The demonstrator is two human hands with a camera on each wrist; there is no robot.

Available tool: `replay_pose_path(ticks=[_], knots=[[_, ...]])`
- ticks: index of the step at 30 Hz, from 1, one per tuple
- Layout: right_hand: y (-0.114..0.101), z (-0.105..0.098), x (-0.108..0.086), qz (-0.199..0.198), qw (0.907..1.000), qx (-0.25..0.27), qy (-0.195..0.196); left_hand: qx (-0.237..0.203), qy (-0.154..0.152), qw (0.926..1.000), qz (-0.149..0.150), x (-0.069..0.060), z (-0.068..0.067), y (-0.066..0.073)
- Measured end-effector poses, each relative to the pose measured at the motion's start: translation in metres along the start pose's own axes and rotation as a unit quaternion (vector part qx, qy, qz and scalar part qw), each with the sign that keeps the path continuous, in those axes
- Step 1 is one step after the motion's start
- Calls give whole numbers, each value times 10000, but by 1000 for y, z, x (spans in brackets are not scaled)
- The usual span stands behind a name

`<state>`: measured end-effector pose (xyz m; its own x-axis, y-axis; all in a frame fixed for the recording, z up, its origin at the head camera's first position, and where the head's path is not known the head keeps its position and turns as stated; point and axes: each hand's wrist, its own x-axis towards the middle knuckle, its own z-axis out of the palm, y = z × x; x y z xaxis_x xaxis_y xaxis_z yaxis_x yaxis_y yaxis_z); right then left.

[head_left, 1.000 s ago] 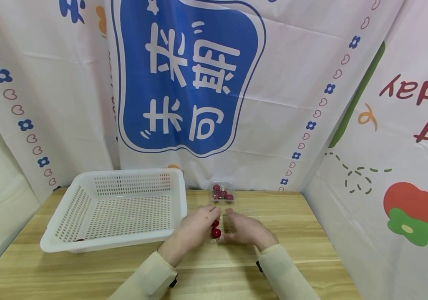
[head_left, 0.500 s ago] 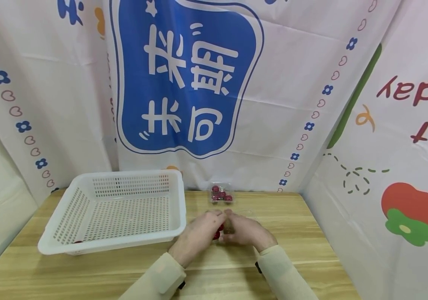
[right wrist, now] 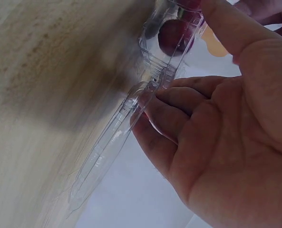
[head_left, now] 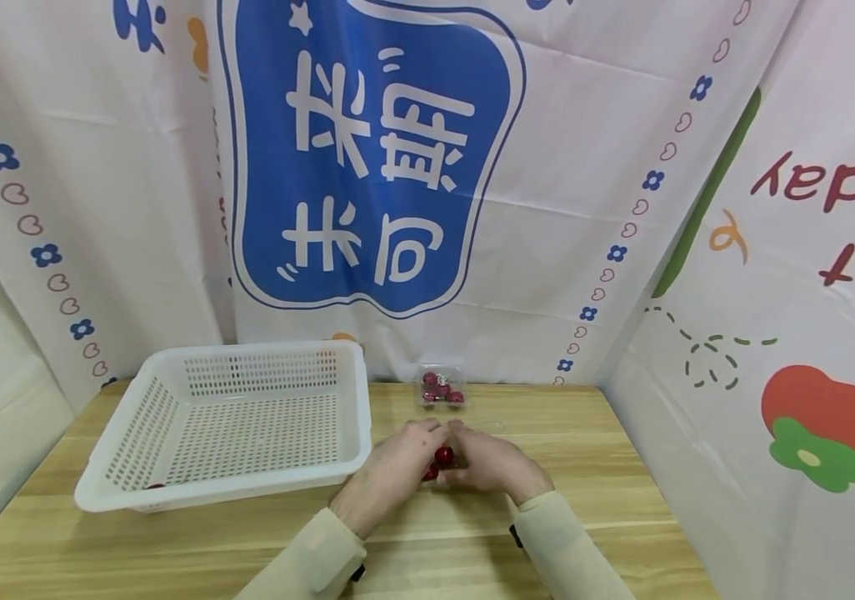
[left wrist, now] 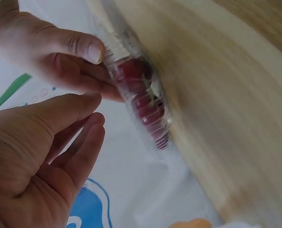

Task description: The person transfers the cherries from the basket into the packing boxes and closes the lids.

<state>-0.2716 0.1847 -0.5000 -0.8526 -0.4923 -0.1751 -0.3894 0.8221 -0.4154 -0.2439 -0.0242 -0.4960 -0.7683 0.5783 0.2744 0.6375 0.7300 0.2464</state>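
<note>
Between the hands on the table lies a clear plastic clamshell box (right wrist: 150,54) with glossy dark red, cherry-like fruits (left wrist: 131,76) in it. Its transparent lid (right wrist: 100,154) is folded back to the right. My right hand (head_left: 487,462) holds the box at its hinge side, fingers bent behind the hinge and thumb along the box's side. Over the box's left side is my left hand (head_left: 401,458). In the left wrist view its thumb and fingertips come close together, with nothing seen between them. In the head view both hands partly hide the box.
A white perforated basket (head_left: 363,392) stands at the left, with a bit of red at its near left corner. Behind the hands a second clear box (head_left: 442,387) holds several red fruits. A printed cloth (head_left: 547,150) hangs along the table's back edge.
My left hand has moved right, closer to my right hand over the box. The right hand has stayed nearly in place. The head view has shifted slightly.
</note>
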Motion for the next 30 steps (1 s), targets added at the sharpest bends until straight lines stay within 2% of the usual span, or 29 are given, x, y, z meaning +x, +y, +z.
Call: replay_pose_path(ticks=[9, 17, 25, 30], knots=[[-1, 1, 1, 23, 9996, -288, -1, -93, 325, 9993, -148, -12, -22, -4], [1, 3, 2, 117, 9994, -331, 29, -45, 342, 9991, -252, -22, -41, -19], [0, 3, 1, 276, 9993, -256, 50, 75, 654, 9975, -265, -36, -57, -32], [-1, 3, 1, 368, 9991, -185, 10, 175, 618, 9970, -425, -45, -67, -41]])
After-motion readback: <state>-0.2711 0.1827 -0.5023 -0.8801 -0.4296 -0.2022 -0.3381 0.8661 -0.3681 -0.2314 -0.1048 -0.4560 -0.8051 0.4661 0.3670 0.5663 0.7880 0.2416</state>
